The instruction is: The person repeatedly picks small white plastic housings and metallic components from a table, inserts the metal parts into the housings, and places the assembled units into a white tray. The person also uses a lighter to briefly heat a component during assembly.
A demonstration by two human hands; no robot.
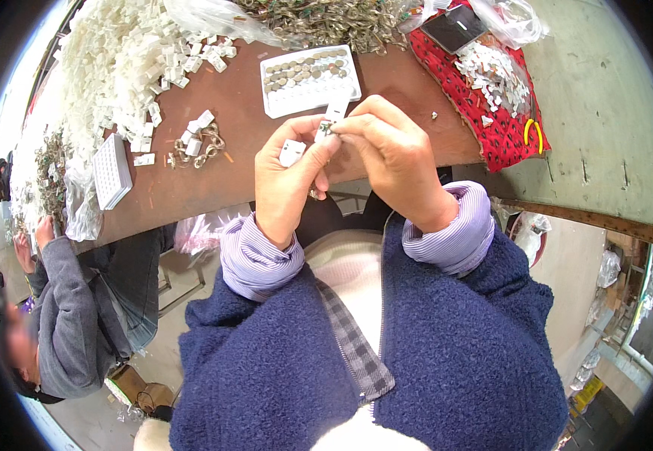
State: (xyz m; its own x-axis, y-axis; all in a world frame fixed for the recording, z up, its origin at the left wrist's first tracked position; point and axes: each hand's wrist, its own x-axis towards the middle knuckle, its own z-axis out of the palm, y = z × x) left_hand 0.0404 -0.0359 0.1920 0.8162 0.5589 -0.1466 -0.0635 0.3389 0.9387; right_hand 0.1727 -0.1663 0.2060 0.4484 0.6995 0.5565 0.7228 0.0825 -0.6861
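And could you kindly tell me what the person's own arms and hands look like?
The left hand and right hand are bare, with no gloves visible. Bunched fabric cuffs with fine lavender-and-white stripes encircle the arms just behind both hands. Above the cuffs come the fuzzy navy-blue sleeves of a zip-front jacket.

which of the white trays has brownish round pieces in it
The centre tray holds the brownish round pieces; the left tray shows none.
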